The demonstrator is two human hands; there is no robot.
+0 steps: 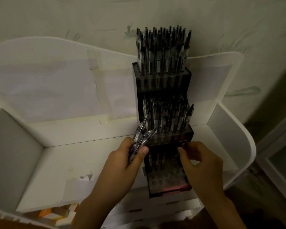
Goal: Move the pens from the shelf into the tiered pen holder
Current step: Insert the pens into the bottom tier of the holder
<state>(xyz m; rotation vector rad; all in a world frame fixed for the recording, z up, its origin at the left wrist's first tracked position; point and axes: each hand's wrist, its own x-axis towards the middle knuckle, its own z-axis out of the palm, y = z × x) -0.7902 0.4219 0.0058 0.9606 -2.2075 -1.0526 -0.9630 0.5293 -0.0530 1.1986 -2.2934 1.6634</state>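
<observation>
head view: a bundle of pens is gripped in the left hand, fingers and thumb curled round the barrels, tips fanned toward 1 o'clock, kept just beside the tiered pen holder as a ready supply. the right hand is held at the holder's 4 o'clock edge, fingers curled; whether a pen is pinched cannot be told. the top and middle tiers are seen packed, while open holes remain in the lowest tier, so filling is judged nearly done. the holder stands inside a white shelf.
</observation>
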